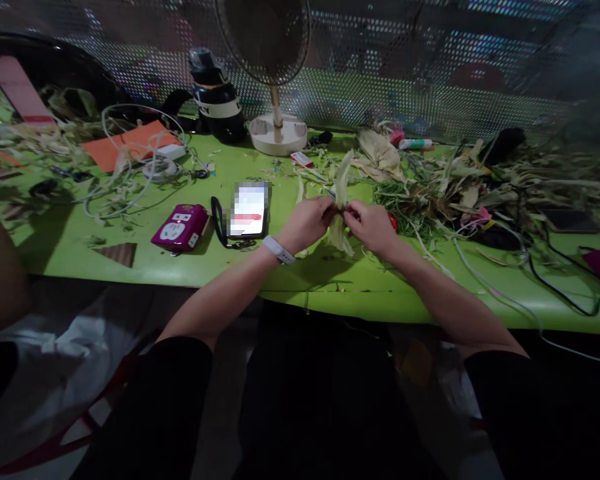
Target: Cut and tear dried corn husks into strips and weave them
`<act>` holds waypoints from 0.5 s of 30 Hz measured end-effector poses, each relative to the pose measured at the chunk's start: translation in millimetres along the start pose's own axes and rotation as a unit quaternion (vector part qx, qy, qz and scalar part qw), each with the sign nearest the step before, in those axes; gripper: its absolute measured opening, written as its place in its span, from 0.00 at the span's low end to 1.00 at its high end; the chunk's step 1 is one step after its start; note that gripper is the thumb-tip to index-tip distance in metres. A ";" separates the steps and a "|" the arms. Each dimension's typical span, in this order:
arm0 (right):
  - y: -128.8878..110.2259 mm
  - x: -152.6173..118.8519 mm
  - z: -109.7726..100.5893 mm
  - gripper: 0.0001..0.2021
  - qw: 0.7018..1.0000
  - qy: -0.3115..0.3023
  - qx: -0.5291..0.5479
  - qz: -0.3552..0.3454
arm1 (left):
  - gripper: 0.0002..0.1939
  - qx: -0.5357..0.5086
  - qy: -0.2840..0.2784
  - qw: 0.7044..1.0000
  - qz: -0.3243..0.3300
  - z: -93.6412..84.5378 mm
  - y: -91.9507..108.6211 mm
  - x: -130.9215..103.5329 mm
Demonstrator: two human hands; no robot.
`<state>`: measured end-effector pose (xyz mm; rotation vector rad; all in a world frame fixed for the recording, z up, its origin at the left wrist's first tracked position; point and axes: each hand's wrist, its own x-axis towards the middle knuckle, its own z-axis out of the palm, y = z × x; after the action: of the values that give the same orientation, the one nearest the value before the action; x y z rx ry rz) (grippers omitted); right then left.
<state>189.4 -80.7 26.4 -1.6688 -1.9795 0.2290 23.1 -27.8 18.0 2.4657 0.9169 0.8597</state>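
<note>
Over the green table, both my hands meet at the narrow middle of a pale, dry husk strip. One end of it stands up above my fingers and the other hangs below them. My left hand, with a light band on its wrist, pinches the strip from the left. From the right, my right hand pinches at the same spot. A thin bluish piece shows near the left fingertips, too small to name. Something red and round peeks out behind the right hand.
A lit phone and a purple power socket block lie to the left. Behind stand a fan and a dark bottle. Husks and green strands are heaped on the right, with cables. Another person's arm is at far left.
</note>
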 end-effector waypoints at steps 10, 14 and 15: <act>2.0 2.2 -5.0 0.08 0.999 -0.011 -0.030 -0.016 | 0.08 -0.031 -0.007 0.999 -0.012 -5.1 2.0 0.6; -2.9 -1.6 2.7 0.09 0.997 0.006 -0.076 -0.006 | 0.08 0.025 -0.009 1.000 -0.011 -2.9 5.7 -1.8; -4.7 -2.7 4.9 0.09 0.997 0.015 -0.082 -0.007 | 0.08 0.031 -0.007 0.999 -0.013 -2.0 6.9 -2.5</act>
<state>183.2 -83.3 23.6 -1.7478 -2.0330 0.0377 23.5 -34.2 22.1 2.5026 0.9818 0.8169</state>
